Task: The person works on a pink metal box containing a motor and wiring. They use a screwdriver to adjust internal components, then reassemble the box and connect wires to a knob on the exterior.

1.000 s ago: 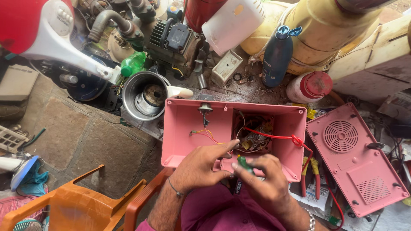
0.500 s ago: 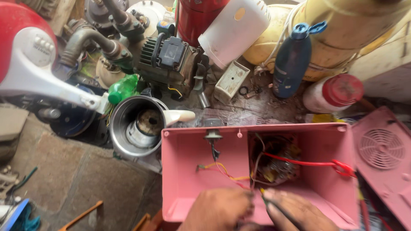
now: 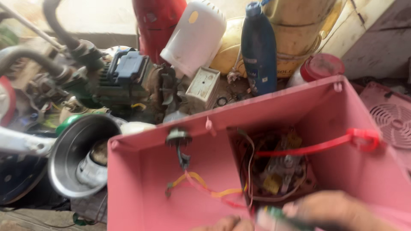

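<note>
right hand (image 3: 338,209): blurry at the bottom edge, pinching a small green part (image 3: 280,214)
left hand (image 3: 224,223): barely in frame, grip can't tell
pink housing (image 3: 171,201): open, tilted, red wire (image 3: 308,149) and yellow wires (image 3: 214,191) inside
steel pot (image 3: 72,145): just left of the housing
</note>
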